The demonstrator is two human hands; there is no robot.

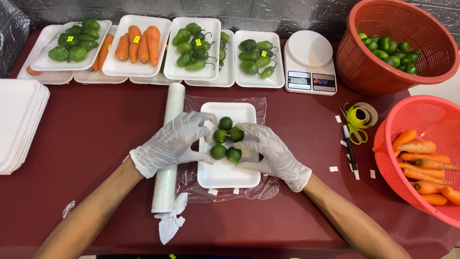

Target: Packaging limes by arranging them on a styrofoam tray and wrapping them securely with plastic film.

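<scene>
Bench (96,144) in dark red fills the view from above, seen from the wearer's head. Along its far edge sit white foam trays of green peppers (76,41) and carrots (139,43), wrapped and tagged with small yellow stickers. At far right stand two red plastic baskets: the upper basket (431,62) holds small green limes, the lower basket (388,158) holds carrots. A stack of empty white trays (19,120) rests at the left edge. A white kitchen scale (310,62) sits near the upper basket. At centre, a sheet of clear wrap (191,189) lies flat, with a white foam tray (225,175) on top of it. A roll of wrap (170,144) lies just left of the tray. Both hands wear thin white gloves. The left hand (175,141) is open, fingers curved, touching the tray's left side beside five green limes (226,139) clustered on the tray. The right hand (268,151) cups the limes from the right, fingers loosely around them, not clenched. Yellow-handled scissors (354,125) and a pen (350,148) lie right of the tray.
</scene>
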